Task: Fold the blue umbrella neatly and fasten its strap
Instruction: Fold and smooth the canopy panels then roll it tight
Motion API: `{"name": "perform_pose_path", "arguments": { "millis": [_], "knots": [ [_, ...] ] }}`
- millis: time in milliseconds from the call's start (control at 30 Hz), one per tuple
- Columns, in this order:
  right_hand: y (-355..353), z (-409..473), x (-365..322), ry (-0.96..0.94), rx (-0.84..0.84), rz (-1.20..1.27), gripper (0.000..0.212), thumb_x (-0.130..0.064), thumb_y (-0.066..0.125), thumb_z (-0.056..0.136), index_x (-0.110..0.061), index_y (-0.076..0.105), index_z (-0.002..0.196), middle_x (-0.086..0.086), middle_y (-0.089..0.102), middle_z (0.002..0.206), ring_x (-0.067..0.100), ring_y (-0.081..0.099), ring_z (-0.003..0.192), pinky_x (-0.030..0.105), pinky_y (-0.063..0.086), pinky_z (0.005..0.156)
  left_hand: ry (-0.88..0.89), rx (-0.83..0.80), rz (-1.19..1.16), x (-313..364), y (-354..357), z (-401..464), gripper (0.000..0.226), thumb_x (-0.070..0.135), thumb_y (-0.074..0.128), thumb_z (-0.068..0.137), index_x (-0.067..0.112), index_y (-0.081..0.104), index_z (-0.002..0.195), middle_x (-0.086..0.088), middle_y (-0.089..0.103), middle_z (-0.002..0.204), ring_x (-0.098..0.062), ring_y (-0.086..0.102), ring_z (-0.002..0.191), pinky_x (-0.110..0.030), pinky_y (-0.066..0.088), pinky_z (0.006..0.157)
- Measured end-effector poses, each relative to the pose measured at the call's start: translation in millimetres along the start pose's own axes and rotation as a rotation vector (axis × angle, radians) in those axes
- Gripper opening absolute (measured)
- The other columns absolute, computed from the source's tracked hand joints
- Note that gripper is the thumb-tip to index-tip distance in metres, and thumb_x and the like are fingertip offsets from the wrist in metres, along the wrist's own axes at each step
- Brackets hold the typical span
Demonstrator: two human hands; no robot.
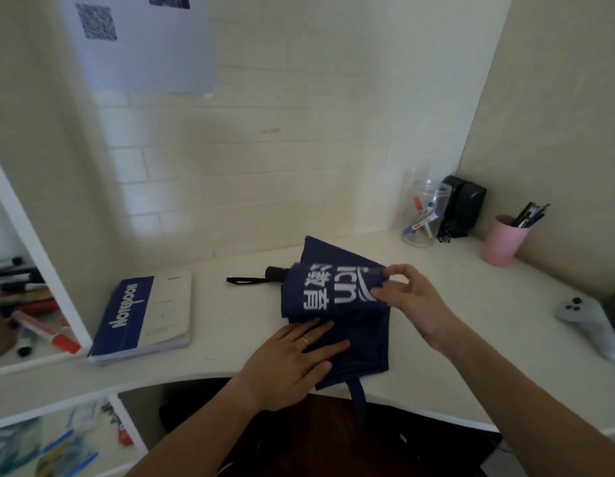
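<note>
White desk against pale tiled wall.

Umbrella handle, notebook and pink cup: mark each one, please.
umbrella handle (275, 273), head view, on its black grip.
notebook (128, 313), head view, on the blue cover band.
pink cup (502, 242), head view, on its outer wall.

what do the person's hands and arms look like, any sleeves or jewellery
Both forearms are bare, with no sleeves, watch or bracelet in view. The left hand wears a plain gold band ring on one finger. The right hand shows no ring or other markings.
</note>
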State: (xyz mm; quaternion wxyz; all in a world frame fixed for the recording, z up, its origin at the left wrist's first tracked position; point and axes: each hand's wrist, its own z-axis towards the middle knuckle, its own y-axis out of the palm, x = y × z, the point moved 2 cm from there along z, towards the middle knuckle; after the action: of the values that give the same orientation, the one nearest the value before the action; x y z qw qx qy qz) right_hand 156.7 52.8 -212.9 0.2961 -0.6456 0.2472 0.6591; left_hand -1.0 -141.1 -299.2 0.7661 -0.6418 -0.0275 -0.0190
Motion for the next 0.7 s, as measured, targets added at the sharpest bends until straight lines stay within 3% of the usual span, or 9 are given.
{"name": "perform_pose_path", "arguments": {
  "millis": [67, 167, 267, 367, 433, 500, 533, 600, 700],
  "knots": [
    [4, -13, 11, -0.035, -0.054, -0.016, 0.055, 0.003, 0.074, 0.085, -0.017, 0.048, 0.129, 0.022, 0.075, 0.104, 0.033, 0.073, 0.100, 0.030, 0.059, 0.079, 0.000, 0.022, 0.013, 0, 0, -1, 0.050, 0.054, 0.012, 0.109, 0.053, 0.008, 0.159, 0.010, 0.007, 0.172, -0.008, 0.003, 0.158, -0.029, 0.001, 0.127],
    [4, -28, 28, -0.086, -0.166, -0.105, 0.073, 0.002, 0.078, 0.082, -0.031, 0.046, 0.139, 0.018, 0.074, 0.110, 0.028, 0.072, 0.103, 0.037, 0.060, 0.088, -0.018, 0.036, 0.010, 4, -3, -4, 0.051, 0.054, 0.013, 0.109, 0.051, 0.008, 0.159, 0.009, 0.026, 0.168, -0.011, 0.031, 0.149, -0.028, 0.019, 0.121],
    [3, -36, 43, -0.143, -0.127, -0.379, 0.061, -0.003, 0.083, 0.078, -0.034, 0.061, 0.126, -0.003, 0.072, 0.119, 0.012, 0.069, 0.108, 0.033, 0.057, 0.095, -0.021, 0.040, 0.014, 7, -6, -6, 0.052, 0.053, 0.014, 0.109, 0.049, 0.008, 0.160, 0.006, 0.041, 0.161, -0.014, 0.041, 0.143, -0.031, 0.024, 0.121],
    [5, -40, 51, -0.174, -0.028, -0.501, 0.043, -0.002, 0.081, 0.078, -0.034, 0.069, 0.104, -0.013, 0.075, 0.104, 0.000, 0.070, 0.094, 0.018, 0.055, 0.080, -0.020, 0.088, 0.033, 8, -5, -8, 0.052, 0.054, 0.017, 0.109, 0.046, 0.014, 0.160, 0.004, 0.044, 0.159, -0.015, 0.039, 0.144, -0.033, 0.025, 0.123],
    [7, -40, 55, -0.196, 0.005, -0.556, 0.033, -0.003, 0.080, 0.078, -0.031, 0.069, 0.091, -0.016, 0.075, 0.091, -0.001, 0.068, 0.082, 0.011, 0.049, 0.069, -0.057, 0.194, 0.034, 9, -3, -14, 0.051, 0.057, 0.026, 0.108, 0.041, 0.036, 0.155, 0.006, 0.051, 0.152, -0.014, 0.046, 0.138, -0.037, 0.036, 0.119],
    [8, -40, 60, -0.211, 0.010, -0.590, 0.029, -0.005, 0.080, 0.077, -0.031, 0.068, 0.084, -0.015, 0.073, 0.088, 0.001, 0.066, 0.080, 0.010, 0.046, 0.068, -0.174, 0.412, -0.011, 10, -4, -24, 0.044, 0.059, 0.045, 0.100, 0.031, 0.063, 0.130, 0.008, 0.063, 0.128, -0.008, 0.057, 0.114, -0.031, 0.050, 0.101],
    [8, -40, 62, -0.216, 0.014, -0.601, 0.029, -0.006, 0.080, 0.077, -0.032, 0.068, 0.081, -0.014, 0.073, 0.088, 0.001, 0.066, 0.081, 0.010, 0.046, 0.069, -0.271, 0.532, -0.081, 11, -8, -28, 0.041, 0.060, 0.055, 0.094, 0.029, 0.065, 0.118, 0.010, 0.062, 0.117, -0.005, 0.057, 0.104, -0.024, 0.051, 0.093],
    [7, -40, 65, -0.220, 0.015, -0.608, 0.028, -0.005, 0.079, 0.078, -0.031, 0.069, 0.079, -0.014, 0.072, 0.088, 0.000, 0.066, 0.084, 0.011, 0.047, 0.073, -0.500, 0.694, -0.378, 15, -22, -28, 0.045, 0.062, 0.068, 0.085, 0.029, 0.056, 0.114, 0.012, 0.055, 0.110, -0.002, 0.054, 0.096, -0.015, 0.046, 0.081],
    [6, -42, 63, -0.240, -0.002, -0.631, 0.028, -0.002, 0.077, 0.077, -0.028, 0.069, 0.077, -0.013, 0.072, 0.089, 0.001, 0.065, 0.089, 0.013, 0.048, 0.079, -0.824, 0.607, -0.955, 18, -35, -10, 0.057, 0.061, 0.073, 0.082, 0.032, 0.045, 0.122, 0.012, 0.060, 0.108, 0.003, 0.057, 0.093, -0.011, 0.043, 0.068]
  ]
}}
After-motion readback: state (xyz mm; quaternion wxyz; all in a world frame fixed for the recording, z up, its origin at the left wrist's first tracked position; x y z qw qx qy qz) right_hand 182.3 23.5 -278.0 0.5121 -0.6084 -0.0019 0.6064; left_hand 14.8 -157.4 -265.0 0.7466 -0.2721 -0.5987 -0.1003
